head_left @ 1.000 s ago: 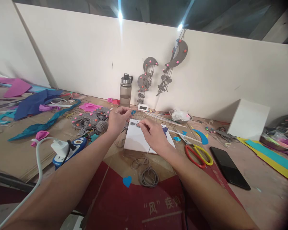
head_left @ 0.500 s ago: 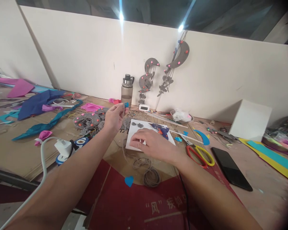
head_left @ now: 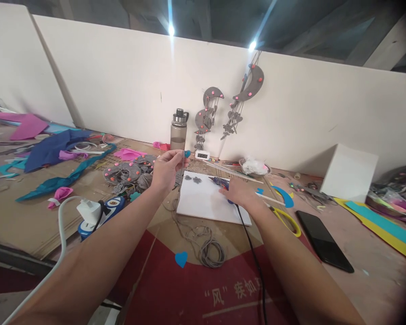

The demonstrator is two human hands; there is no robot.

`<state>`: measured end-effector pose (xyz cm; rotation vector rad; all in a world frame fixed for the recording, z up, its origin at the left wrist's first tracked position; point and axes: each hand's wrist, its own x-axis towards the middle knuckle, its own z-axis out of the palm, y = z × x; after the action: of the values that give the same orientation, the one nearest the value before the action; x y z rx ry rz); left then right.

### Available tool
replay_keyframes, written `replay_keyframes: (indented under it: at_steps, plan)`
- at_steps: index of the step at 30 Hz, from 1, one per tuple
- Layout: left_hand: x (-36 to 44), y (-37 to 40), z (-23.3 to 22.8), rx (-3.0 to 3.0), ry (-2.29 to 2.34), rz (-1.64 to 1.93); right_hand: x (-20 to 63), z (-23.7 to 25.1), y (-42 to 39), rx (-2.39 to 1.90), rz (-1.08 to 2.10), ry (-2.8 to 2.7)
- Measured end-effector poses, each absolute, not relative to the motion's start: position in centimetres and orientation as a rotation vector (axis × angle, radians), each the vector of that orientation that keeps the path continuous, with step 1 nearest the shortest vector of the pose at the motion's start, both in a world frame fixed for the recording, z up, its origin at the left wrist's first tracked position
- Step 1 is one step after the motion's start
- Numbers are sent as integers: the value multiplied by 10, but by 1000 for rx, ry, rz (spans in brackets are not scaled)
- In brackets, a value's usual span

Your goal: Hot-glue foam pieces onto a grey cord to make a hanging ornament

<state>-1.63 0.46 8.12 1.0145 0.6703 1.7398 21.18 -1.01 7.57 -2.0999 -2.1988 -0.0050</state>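
Note:
My left hand point(head_left: 166, 169) is raised over the table and pinches a small blue foam piece point(head_left: 187, 154) with a grey string point(head_left: 180, 212) hanging from it down to a coil point(head_left: 209, 251). My right hand point(head_left: 241, 192) rests on the right side of the white board point(head_left: 206, 204) and closes around the blue glue gun point(head_left: 219, 182), whose black cord point(head_left: 253, 257) runs back along my forearm. Two small grey foam shapes point(head_left: 192, 179) lie on the board's far edge.
Scissors with a yellow handle point(head_left: 287, 219) and a black phone point(head_left: 323, 240) lie right of the board. A water bottle point(head_left: 178, 129), small clock point(head_left: 202, 155) and grey moon hangings point(head_left: 243, 97) stand at the wall. Grey foam discs point(head_left: 125, 170), a white charger point(head_left: 89, 210) and a blue heart point(head_left: 181, 258) lie left and near.
My right hand left the string at the board's middle and moved right onto the glue gun. My left hand stayed raised, still pinching the blue piece and string.

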Motion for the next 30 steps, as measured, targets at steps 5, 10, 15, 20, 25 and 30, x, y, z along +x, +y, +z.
replay_keyframes:
  at_steps: [5,10,15,20,25,30]
  plan:
    - [-15,5,80,1005,662,1722,219,64,1,-2217,7,-2183]
    - [-14,6,78,977,661,1702,224,59,7,-2279,70,-2135]
    - [-15,11,70,911,615,1659,229,60,9,-2282,135,-2163]
    - [-8,15,51,809,638,1574,233,60,9,-2282,214,-2142]
    - [13,11,25,770,760,1436,236,54,12,-2261,257,-2112]
    - [23,11,7,907,861,1387,241,49,16,-2222,305,-2117]
